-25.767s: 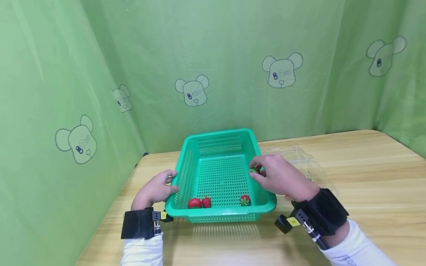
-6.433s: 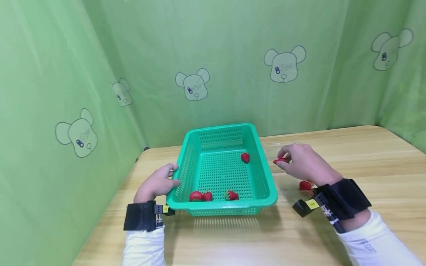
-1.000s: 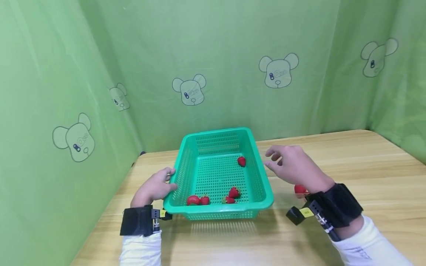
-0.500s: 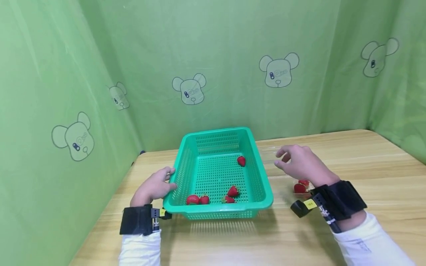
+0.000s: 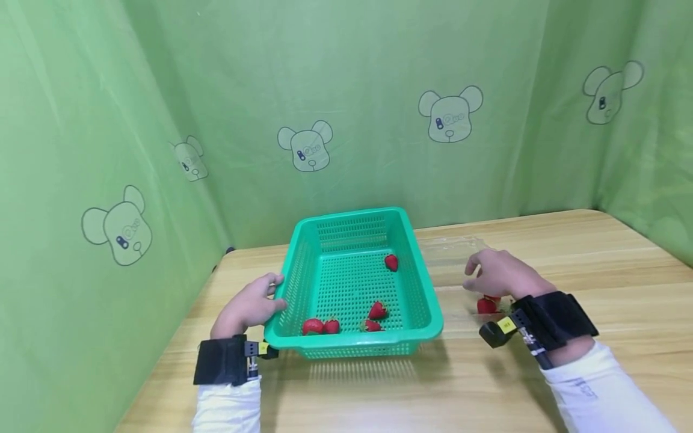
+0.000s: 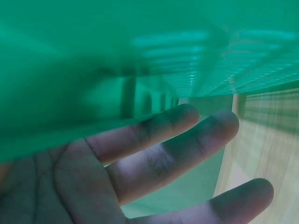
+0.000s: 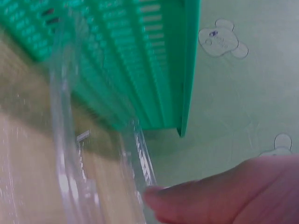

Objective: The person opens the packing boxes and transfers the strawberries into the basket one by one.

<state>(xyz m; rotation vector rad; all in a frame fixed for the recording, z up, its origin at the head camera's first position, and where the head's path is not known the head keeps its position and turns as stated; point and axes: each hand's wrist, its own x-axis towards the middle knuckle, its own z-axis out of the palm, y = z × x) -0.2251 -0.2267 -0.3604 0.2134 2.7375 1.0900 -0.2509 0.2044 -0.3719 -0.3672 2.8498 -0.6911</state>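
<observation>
A green perforated plastic basket (image 5: 357,282) stands on the table. My left hand (image 5: 251,307) holds its left rim, thumb over the edge; the left wrist view shows other fingers (image 6: 159,163) stretched out below the rim. Several strawberries lie inside: one far right (image 5: 391,262), one near the front (image 5: 377,310), others along the front wall. Right of the basket, a clear plastic box (image 5: 449,294) holds more strawberries (image 5: 486,305), partly hidden behind my wrist. Over this box hovers my right hand (image 5: 500,275), fingers loosely bent, nothing seen between them.
A wooden table (image 5: 379,397) runs below everything, its far edge against a green curtain (image 5: 368,90) with bear-head prints. The box's transparent lid (image 5: 449,245) lies open behind it, close to the basket's right side.
A strawberry held in my right hand several seconds ago now lies in the basket. Over the last second the right hand moved right, then lower over the clear box. My left hand stayed put.
</observation>
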